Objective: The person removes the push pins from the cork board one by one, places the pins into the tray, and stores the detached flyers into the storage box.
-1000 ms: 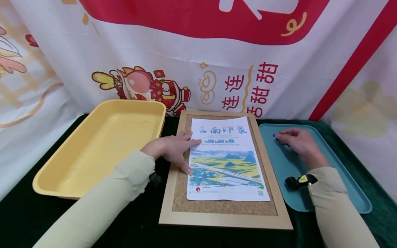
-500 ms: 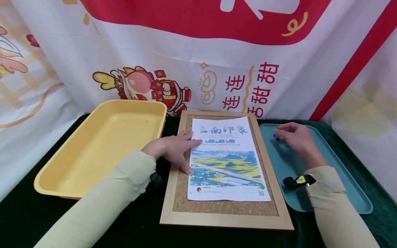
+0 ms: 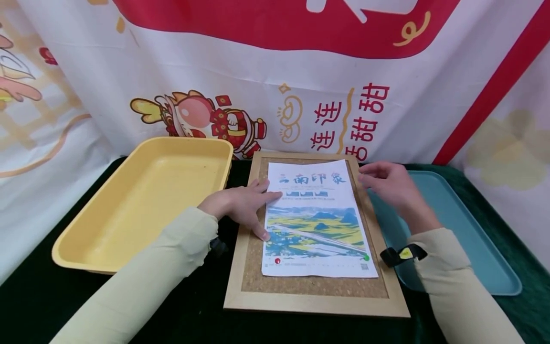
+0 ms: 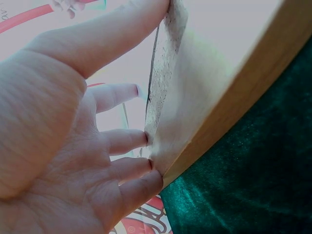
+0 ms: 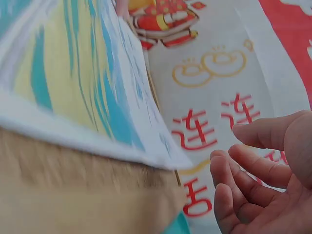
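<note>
A printed landscape poster (image 3: 315,229) lies on a wood-framed corkboard (image 3: 315,287). My left hand (image 3: 240,205) spreads its fingers over the board's left side, with fingertips on the poster's left margin; the left wrist view shows thumb and fingers along the frame edge. My right hand (image 3: 393,186) hovers by the board's upper right corner, thumb and index finger drawn toward each other. In the right wrist view its bent fingers (image 5: 253,173) show nothing clearly between them. A red pushpin (image 3: 277,261) sits at the poster's lower left, a green pushpin (image 3: 366,257) at its lower right.
A yellow tray (image 3: 142,205) stands left of the board. The blue tray (image 3: 464,224) lies to the right, partly behind my right forearm. Dark green cloth (image 3: 172,310) covers the table, and a printed backdrop (image 3: 258,62) hangs close behind.
My right hand has moved left from above the blue tray, where small blue pins showed, to the board's upper right edge. The left hand holds its place. The blue pins are out of sight.
</note>
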